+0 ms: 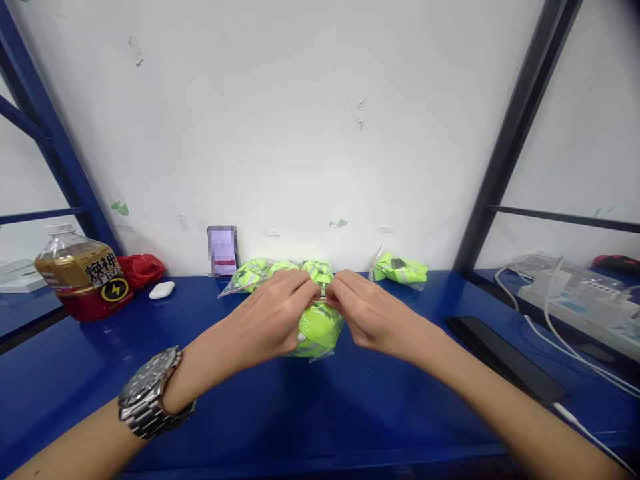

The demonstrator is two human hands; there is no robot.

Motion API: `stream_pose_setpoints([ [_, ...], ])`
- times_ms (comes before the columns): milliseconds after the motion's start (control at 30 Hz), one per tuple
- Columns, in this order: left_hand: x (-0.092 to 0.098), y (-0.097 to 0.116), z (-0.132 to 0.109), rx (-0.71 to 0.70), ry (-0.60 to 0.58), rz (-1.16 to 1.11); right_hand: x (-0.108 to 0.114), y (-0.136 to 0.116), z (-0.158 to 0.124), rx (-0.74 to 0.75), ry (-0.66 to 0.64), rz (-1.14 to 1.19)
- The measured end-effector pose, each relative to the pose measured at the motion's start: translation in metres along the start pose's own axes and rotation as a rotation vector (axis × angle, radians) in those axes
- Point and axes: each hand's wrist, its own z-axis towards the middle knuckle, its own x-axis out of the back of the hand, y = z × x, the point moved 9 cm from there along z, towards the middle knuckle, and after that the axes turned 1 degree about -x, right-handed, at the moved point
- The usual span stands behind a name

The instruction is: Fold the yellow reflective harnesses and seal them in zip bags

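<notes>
Between my hands hangs a clear zip-top plastic bag (320, 330) with a folded neon-yellow cloth item with silvery strips inside. My left hand (277, 310), with a metal watch on its wrist, pinches the bag's top edge from the left. From the right, my right hand (365, 310) pinches the same top edge, close to the left fingertips. Both hands are closed, and the fingertips are partly hidden behind the knuckles. Just behind them, similar bags of neon-yellow cloth (250, 273) lie along the wall, partly covered by my hands.
Another bagged yellow item (400, 270) lies at the back right. A drink bottle (83, 277), a red plastic bag (143, 268) and a white case (162, 290) are at left. A phone (223, 251) leans on the wall; a black phone (505, 357) with a cable lies right.
</notes>
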Motion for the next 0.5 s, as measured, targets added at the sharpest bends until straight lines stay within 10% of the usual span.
stream_pose_setpoints([
  [500,-0.008,0.002,0.005,0.075,0.060,0.254,0.000,0.003,0.004,-0.131,0.067,0.170],
])
